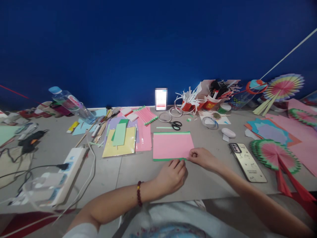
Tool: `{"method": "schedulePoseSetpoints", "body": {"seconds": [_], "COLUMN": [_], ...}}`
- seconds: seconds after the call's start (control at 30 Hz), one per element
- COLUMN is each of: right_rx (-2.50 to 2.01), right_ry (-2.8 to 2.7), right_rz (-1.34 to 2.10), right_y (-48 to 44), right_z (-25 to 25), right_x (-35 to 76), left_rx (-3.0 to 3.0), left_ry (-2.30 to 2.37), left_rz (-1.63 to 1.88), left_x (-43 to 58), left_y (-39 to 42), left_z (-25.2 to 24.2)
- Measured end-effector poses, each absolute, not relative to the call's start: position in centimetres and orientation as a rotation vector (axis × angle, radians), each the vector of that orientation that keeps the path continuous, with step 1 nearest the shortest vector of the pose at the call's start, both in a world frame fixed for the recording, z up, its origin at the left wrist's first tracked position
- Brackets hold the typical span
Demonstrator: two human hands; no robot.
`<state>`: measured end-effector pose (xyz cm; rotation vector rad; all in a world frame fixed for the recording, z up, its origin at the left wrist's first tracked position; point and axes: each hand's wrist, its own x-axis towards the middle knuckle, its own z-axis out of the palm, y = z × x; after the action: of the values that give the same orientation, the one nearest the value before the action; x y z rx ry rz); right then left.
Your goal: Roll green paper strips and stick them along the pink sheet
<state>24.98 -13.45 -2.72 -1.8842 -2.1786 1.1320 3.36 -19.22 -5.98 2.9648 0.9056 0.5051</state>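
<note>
A pink paper sheet [173, 145] lies flat on the grey table, a green strip running along its far edge and another along its near edge. My left hand [173, 177], a beaded bracelet [139, 193] at its wrist, has its fingers bent together with the tips at the sheet's near green edge; its thumb is hidden. At the near right corner, my right hand [201, 159] is closed, thumb and curled forefinger on the paper. Beyond the sheet are black-handled scissors [176, 125] and a thin pale green strip [163, 127].
Left of the sheet lie a packet of yellow paper [121, 150], a power strip [69, 175] with cables and a plastic bottle [74, 104]. To the right are a phone [249, 163] and a folded paper fan [274, 153]. Cups of tools [210, 102] stand by the blue wall.
</note>
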Motion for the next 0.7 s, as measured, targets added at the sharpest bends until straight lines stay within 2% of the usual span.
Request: {"method": "schedulePoseSetpoints", "body": {"seconds": [0.7], "right_rx": [-1.921], "right_ry": [-2.229], "right_rz": [1.118], "right_y": [-13.18], "right_z": [-1.93], "right_x": [24.54], "left_rx": [2.951], "left_ry": [0.910], "left_rz": [0.490], "left_x": [3.47], "left_y": [-19.22], "left_z": [-5.61]}}
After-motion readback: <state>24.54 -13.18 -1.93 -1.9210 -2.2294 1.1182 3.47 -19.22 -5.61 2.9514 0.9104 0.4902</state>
